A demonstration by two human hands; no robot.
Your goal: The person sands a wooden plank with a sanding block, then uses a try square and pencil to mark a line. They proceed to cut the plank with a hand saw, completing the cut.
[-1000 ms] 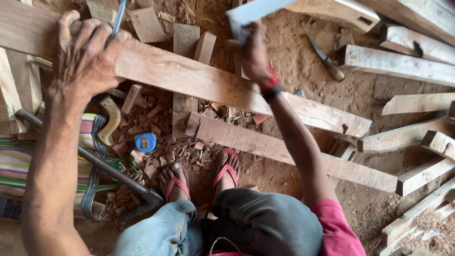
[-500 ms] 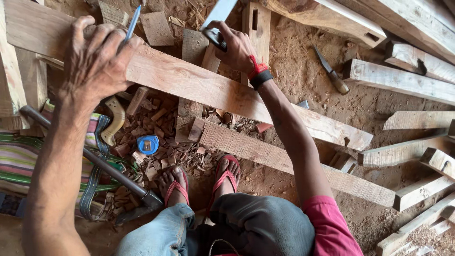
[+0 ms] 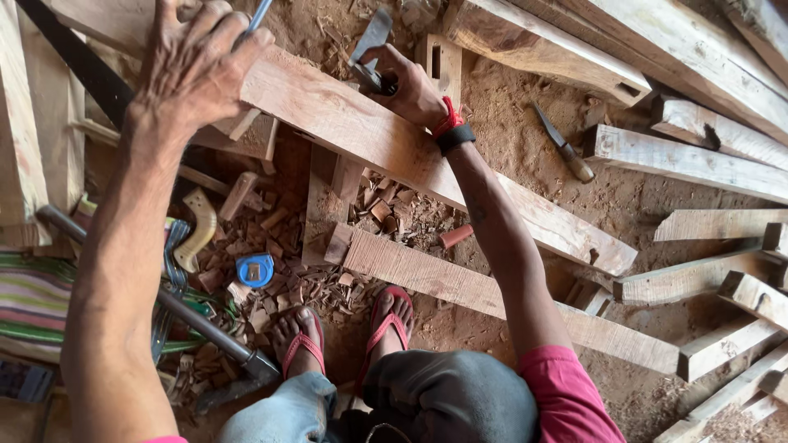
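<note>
Wooden beam (image 3: 394,148) lies slantwise across the sawdust floor, its far-left end cut off.
Left hand (image 3: 193,70) presses it, pinching a blue pencil (image 3: 259,15); right hand (image 3: 410,86) grips a metal square (image 3: 371,45).

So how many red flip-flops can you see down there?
2. The left flip-flop is on the foot beside the hammer head; the right flip-flop is on the foot next to the lower plank. None seems hidden.
</note>
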